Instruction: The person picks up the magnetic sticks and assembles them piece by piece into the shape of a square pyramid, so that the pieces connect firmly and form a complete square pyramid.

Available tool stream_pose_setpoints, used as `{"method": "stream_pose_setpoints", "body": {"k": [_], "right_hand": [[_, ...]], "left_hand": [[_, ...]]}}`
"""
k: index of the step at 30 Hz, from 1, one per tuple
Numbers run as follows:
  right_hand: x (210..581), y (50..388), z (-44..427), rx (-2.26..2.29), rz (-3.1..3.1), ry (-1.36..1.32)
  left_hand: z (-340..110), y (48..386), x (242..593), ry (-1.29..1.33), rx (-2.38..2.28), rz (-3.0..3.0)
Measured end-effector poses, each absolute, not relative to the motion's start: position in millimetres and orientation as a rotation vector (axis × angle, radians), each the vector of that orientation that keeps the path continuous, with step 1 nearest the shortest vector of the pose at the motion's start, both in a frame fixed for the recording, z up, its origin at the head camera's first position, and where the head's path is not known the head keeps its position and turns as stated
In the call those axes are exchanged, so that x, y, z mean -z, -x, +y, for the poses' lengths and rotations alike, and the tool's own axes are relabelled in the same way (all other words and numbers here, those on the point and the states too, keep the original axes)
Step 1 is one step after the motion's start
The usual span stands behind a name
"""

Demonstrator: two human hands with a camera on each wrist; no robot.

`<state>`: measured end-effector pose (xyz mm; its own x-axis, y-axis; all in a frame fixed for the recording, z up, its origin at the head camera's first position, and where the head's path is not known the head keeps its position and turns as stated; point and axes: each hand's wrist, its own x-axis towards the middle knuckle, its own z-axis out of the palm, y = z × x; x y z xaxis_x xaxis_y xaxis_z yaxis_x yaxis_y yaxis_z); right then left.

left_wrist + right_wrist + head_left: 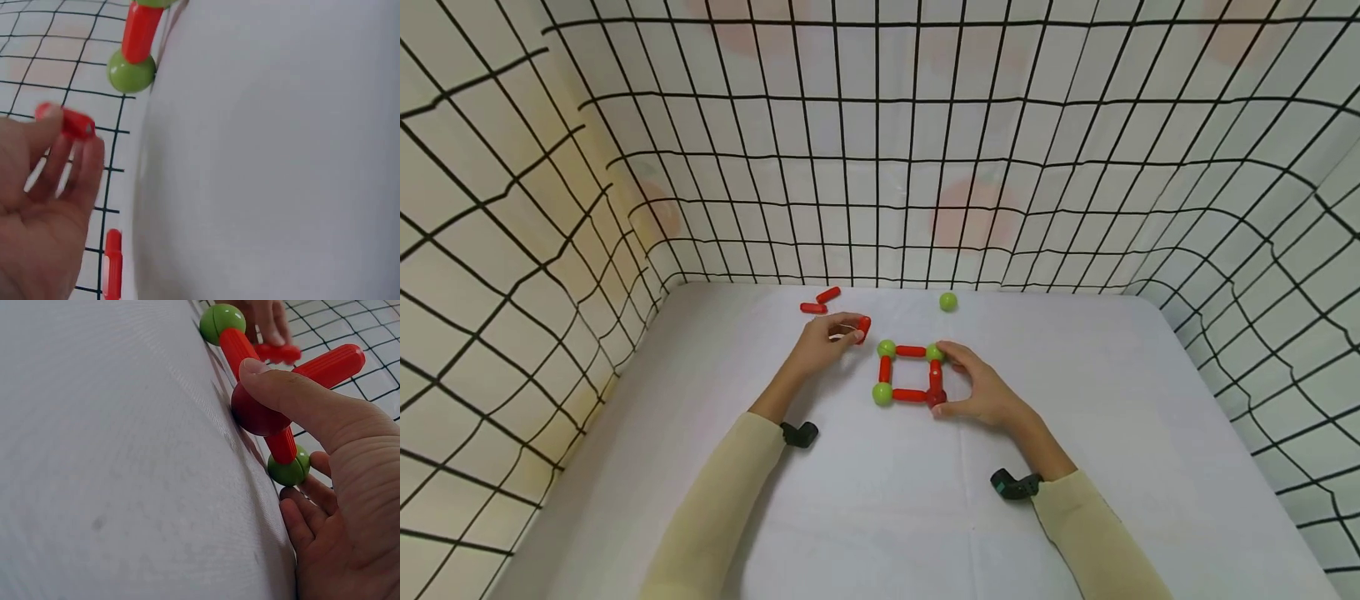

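1. The left hand (829, 340) pinches a short, red, ribbed rod (78, 124) between thumb and fingers; the rod is off the table, near the far-left corner of the frame.
2. That square frame of red rods and round ball corners (910, 395) lies on the white, cloth-covered table (887, 517) between the hands; three corners are glossy green, the near-right one a dark red ball (259, 415).
3. The right hand (988, 396) grasps the frame's right side; its thumb rests on the dark red ball, its fingers touch the glossy far-right green ball (289, 472).
4. A free-ended upright red rod (331, 365) rises from the dark red ball, close by the thumb.
5. A pair of loose red rods (813, 308) lies beyond the left hand; a loose, round, green ball (948, 302) sits beyond the frame, towards the black wire grid (880, 208).
6. The right hand's hold probably works best low and light; enough pressure to stop sliding, too little to strain the joints.
7. The left pinch seems best with one rod end left bare and the rod held straight; a knock against the upright rod could tip it.
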<state>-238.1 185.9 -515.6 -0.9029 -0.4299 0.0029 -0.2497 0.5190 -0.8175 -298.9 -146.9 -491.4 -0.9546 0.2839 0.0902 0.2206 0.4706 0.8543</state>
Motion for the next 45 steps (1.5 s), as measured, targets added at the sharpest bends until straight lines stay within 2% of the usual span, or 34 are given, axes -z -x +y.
{"method": "stream_pose_setpoints", "body": {"k": [6,15,45], "right_hand": [[514.8,238.3,186.8,1.329,2.561,0.585],[516.5,237.3,187.1,1.340,2.552,0.595],[519.0,238.9,186.3,1.384,2.604,0.570]], "left_hand": [[-146.9,276.2,486.2,-0.630,-1.641,2.421],[-142.1,255.1,487.3,-0.774,-1.571,2.296],[-136.5,250.3,502.6,-0.921,-1.603,2.331]]}}
